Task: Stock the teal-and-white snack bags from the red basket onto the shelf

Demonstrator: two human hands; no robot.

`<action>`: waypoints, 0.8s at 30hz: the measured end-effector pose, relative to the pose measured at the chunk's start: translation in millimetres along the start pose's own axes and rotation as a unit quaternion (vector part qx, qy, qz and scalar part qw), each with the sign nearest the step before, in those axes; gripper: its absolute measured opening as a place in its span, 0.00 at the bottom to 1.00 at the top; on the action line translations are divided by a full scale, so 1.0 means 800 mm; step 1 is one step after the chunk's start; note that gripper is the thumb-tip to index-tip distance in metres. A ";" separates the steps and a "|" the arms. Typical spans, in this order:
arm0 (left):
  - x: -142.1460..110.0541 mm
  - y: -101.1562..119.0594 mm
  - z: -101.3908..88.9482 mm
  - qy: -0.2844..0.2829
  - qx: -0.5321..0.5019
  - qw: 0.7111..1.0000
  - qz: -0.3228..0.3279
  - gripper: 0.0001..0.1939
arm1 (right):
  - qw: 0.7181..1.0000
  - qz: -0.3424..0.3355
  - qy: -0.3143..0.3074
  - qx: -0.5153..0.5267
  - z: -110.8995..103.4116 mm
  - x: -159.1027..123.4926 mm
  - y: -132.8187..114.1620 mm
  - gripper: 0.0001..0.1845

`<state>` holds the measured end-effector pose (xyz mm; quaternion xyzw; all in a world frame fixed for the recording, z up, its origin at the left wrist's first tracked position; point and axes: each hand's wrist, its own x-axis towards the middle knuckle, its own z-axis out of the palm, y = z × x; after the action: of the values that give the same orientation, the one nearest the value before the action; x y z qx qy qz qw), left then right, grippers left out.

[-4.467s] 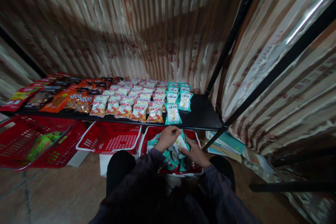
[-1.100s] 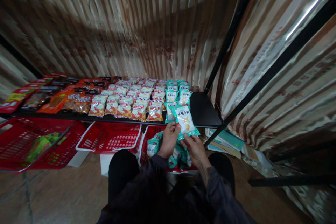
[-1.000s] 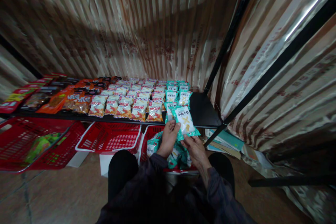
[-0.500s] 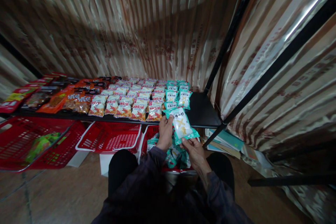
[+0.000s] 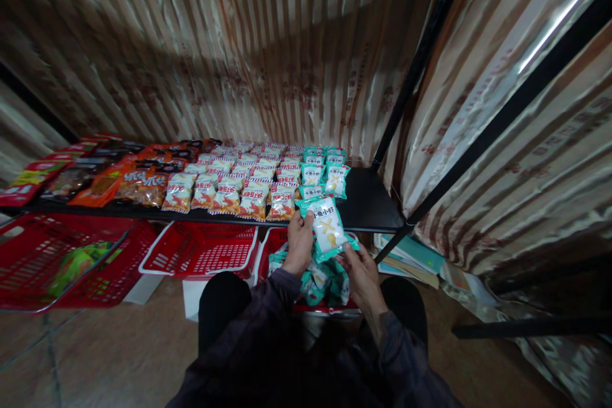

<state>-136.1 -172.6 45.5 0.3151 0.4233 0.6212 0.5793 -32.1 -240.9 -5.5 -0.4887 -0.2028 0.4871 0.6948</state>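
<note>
Shifted a little to the left since about a second ago, the green-and-white bag (image 5: 327,227) is held just right of and below the frame's centre, in front of the shelf (image 5: 375,201). Its left edge is pinched between thumb and fingers of the left hand (image 5: 299,245); its lower right corner is pinched by the right hand (image 5: 362,271). By it, the nearest green packet (image 5: 313,192) of the shelf rows is partly hidden. Beneath, green packets (image 5: 315,284) are piled in a red basket (image 5: 275,239), partly covered by hands and bag. To the left, white-and-orange packets (image 5: 253,197) are lined up, then orange bags (image 5: 143,182). Another red basket (image 5: 191,245) is seen at lower left. In the earliest frame, the bag was held lower, over the pile.
</note>
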 end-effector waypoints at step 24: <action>0.037 0.032 -0.011 -0.015 0.012 1.000 -0.008 0.23 | 0.997 0.053 0.033 0.043 -0.010 0.002 -0.009 0.21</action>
<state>-158.9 -143.6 61.2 0.3281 0.4240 0.6068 0.5868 -21.7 -243.4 -2.8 -0.4844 -0.1326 0.5153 0.6944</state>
